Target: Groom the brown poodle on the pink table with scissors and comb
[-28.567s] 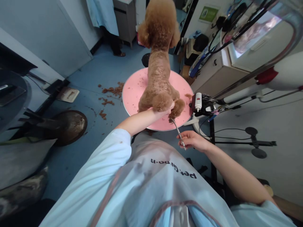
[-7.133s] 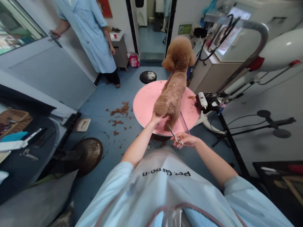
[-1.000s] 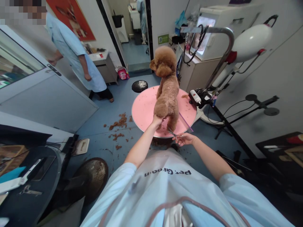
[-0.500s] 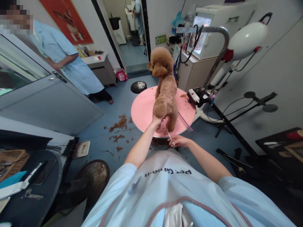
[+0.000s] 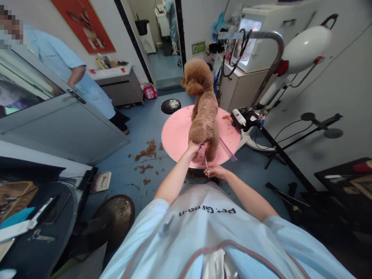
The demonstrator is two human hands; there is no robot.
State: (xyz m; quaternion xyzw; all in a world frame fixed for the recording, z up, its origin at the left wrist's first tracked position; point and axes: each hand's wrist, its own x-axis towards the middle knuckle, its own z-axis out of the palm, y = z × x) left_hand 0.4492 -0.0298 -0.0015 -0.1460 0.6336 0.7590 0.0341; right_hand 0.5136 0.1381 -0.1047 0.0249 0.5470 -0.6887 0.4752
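A curly brown poodle (image 5: 203, 112) stands on a round pink table (image 5: 176, 133), its rear toward me and its head turned left. My left hand (image 5: 195, 147) is wrapped round its left hind leg from behind; some fingers are hidden in the fur. My right hand (image 5: 217, 171) holds silver scissors (image 5: 207, 169) by the handles, just behind the right hind leg, blades pointing up beside the fur. A thin purple strip (image 5: 228, 148) lies on the table to the dog's right, reaching past the rim.
Clumps of cut fur (image 5: 147, 150) lie on the blue floor. A dryer (image 5: 305, 48) and a curved metal arm (image 5: 277, 58) stand at right. A white bottle (image 5: 238, 117) is near the table's edge. Another person (image 5: 87, 87) is behind the door (image 5: 61, 128) at left.
My right hand and the scissors have shifted slightly left, and the scissors are more upright. My left hand stays at the leg. The other person has moved left, one hand lowered toward the door handle.
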